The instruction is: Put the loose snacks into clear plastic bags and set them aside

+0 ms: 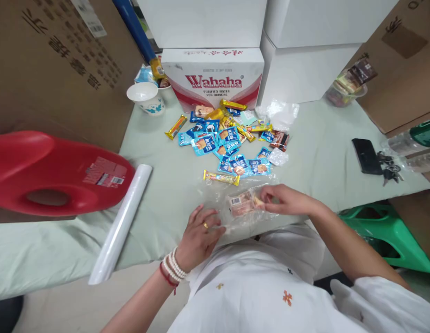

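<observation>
My left hand [200,231] rests at the table's near edge, its fingers curled onto the edge of a clear plastic bag [232,217]. My right hand [286,200] pinches a snack packet [241,203] that lies inside or on that bag. A yellow snack bar [221,177] lies just beyond the bag. Farther back sits a pile of blue and yellow snack packets [229,141] on the pale green tablecloth [166,175].
A roll of clear film [121,222] lies to the left beside a red plastic stool [55,173]. A Wahaha water box [213,78] and a paper cup [145,97] stand at the back. A black phone [366,156] with keys lies right; a green stool [384,231] is below.
</observation>
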`<state>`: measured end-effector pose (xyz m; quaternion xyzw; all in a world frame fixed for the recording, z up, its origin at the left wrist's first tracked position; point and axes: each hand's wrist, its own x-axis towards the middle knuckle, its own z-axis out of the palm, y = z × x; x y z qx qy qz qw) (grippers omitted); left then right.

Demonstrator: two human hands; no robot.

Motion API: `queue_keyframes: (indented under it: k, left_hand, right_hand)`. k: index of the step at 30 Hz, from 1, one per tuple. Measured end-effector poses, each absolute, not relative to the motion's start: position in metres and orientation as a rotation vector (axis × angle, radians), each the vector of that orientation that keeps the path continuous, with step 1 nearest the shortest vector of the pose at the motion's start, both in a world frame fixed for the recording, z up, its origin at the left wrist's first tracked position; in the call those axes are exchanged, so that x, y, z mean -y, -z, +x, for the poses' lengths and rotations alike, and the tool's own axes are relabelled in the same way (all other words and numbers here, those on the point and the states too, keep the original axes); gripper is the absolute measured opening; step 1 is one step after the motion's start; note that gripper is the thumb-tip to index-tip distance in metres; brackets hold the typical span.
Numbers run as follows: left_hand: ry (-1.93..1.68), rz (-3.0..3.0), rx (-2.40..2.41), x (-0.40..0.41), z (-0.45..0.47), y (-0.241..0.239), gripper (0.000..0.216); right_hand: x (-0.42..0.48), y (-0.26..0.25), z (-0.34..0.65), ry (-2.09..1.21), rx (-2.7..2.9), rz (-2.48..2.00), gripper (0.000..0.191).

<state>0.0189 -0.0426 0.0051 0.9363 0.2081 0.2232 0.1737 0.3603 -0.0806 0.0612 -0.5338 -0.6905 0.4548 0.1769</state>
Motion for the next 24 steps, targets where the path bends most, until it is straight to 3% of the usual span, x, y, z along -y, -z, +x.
queue_keyframes:
  k: [4, 9, 13, 15, 18, 24]
  left_hand:
    - [-0.496, 2.662, -0.401, 0.046, -0.001, -0.004, 0.030]
    - [-0.372, 2.703, -0.386, 0.045, -0.010, -0.001, 0.047]
    - [-0.352, 2.691, -0.400, 0.049, -0.012, -0.002, 0.072]
    - [-0.363, 2.668, -0.471, 0.051, -0.013, -0.001, 0.082]
    - [-0.332, 2.677, -0.557, 0.053, -0.015, 0.005, 0.076]
    - [-0.322, 2.722, -0.590, 0.053, -0.015, 0.012, 0.048]
  right_hand:
    - [0.099, -0.077, 0.378, -1.379, 2.148, -1.496, 0.023]
    - [0.076, -0.098, 0.357, -1.003, 2.077, -1.549, 0.025]
    - [0.054, -0.084, 0.311, -0.774, 2.393, -1.566, 0.024]
    - [0.051, -0.070, 0.294, -0.662, 2.583, -1.556, 0.034]
    - [0.055, -0.054, 0.282, -0.554, 2.701, -1.575, 0.052]
    - [0.059, -0.057, 0.289, -0.531, 2.641, -1.598, 0.050]
